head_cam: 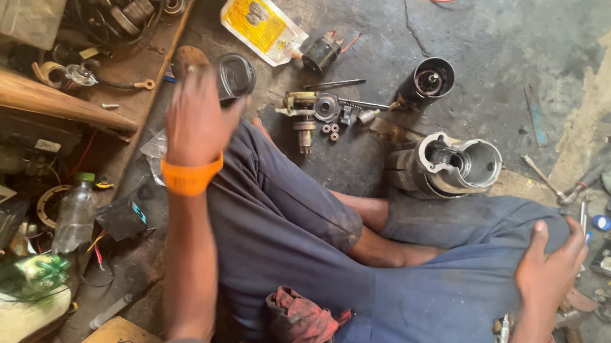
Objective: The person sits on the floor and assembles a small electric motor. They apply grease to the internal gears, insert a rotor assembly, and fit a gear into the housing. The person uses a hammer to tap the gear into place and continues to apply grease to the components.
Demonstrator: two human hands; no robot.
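My left hand (196,117), with an orange wristband (190,176), reaches forward over my left knee and is blurred. Its fingers are at a black round cap (236,76) on the floor; whether they grip it is unclear. My right hand (548,267) rests flat on my right knee, on the blue trousers (294,228), and holds nothing. In front of my crossed legs lies a metal motor housing (453,164). Beyond it stands a black cylindrical casing (431,80). A small shaft assembly (308,111) and tiny gears (330,131) lie between the two.
A yellow pouch (262,22) lies at the far middle. A wooden bench (45,96) cluttered with parts and wires fills the left, with a plastic bottle (77,213) below it. A red rag (302,323) sits in my lap. A wrench (545,180) and other tools lie at the right.
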